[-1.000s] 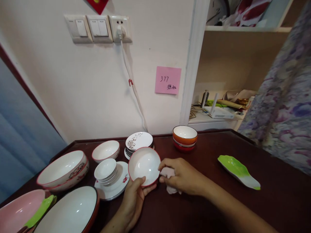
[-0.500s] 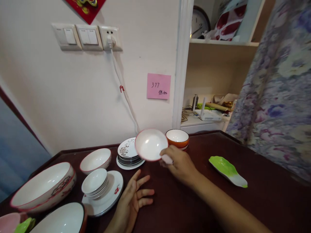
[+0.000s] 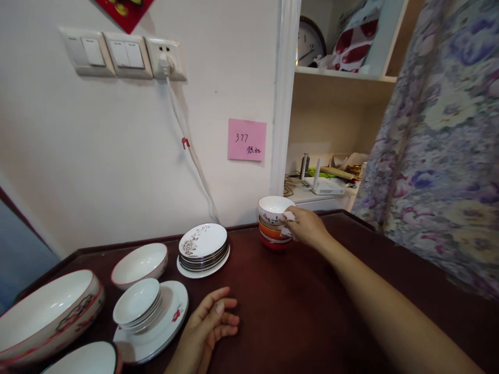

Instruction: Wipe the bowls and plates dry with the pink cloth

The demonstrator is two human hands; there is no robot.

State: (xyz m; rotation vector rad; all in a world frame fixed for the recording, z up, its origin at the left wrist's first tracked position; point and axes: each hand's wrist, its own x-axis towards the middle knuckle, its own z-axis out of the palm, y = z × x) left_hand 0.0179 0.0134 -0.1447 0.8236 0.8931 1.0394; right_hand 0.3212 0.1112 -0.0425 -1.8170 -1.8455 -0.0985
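My right hand (image 3: 307, 227) grips the side of a white bowl (image 3: 270, 215) with a red rim and a floral pattern, and a crumpled pale cloth (image 3: 289, 223) shows between the fingers. That bowl sits on top of an orange bowl (image 3: 268, 229), with a red bowl (image 3: 276, 245) under it, near the table's back edge. My left hand (image 3: 212, 317) is open, palm turned inward, with nothing in it. Left of it is a white plate (image 3: 171, 322) with a red flower, bearing a stack of small white bowls (image 3: 137, 301).
Patterned plates (image 3: 205, 241) are stacked near the wall. Farther left stand a white bowl (image 3: 140, 264), a large patterned bowl (image 3: 50, 311) and a dark-rimmed bowl (image 3: 86, 361). A floral curtain (image 3: 436, 156) hangs at the right. A white router (image 3: 324, 185) rests on the shelf.
My right hand has carried the white bowl rightward onto the orange bowl. My left hand's fingers have drawn closer together. The green dish is now out of sight, and the view has shifted right.
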